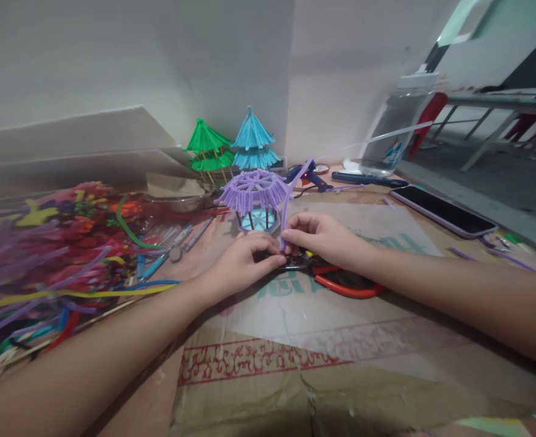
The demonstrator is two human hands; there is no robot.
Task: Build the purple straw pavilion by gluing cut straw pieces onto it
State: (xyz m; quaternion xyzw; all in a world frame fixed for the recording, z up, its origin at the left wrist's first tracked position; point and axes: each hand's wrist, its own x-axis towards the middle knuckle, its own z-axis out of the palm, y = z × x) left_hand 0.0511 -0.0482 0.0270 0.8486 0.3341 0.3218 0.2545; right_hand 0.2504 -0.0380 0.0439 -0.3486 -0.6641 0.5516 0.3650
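My left hand (pixel 243 262) and my right hand (pixel 325 238) meet over flattened cardboard (pixel 295 340), both pinching the lower end of a purple pipe cleaner (pixel 289 203) that rises toward the back. Just behind my fingers stands a small purple pipe-cleaner pavilion (pixel 254 197) on thin posts with a pale blue base. Red-handled pliers (pixel 347 284) lie under my right wrist, partly hidden by it.
A green pavilion (pixel 207 149) and a blue pavilion (pixel 254 142) stand at the back by the wall. A heap of coloured pipe cleaners (pixel 44 243) fills the left. A blue glue gun (pixel 311 176), a phone (pixel 443 209) and a plastic bottle (pixel 397 130) lie right.
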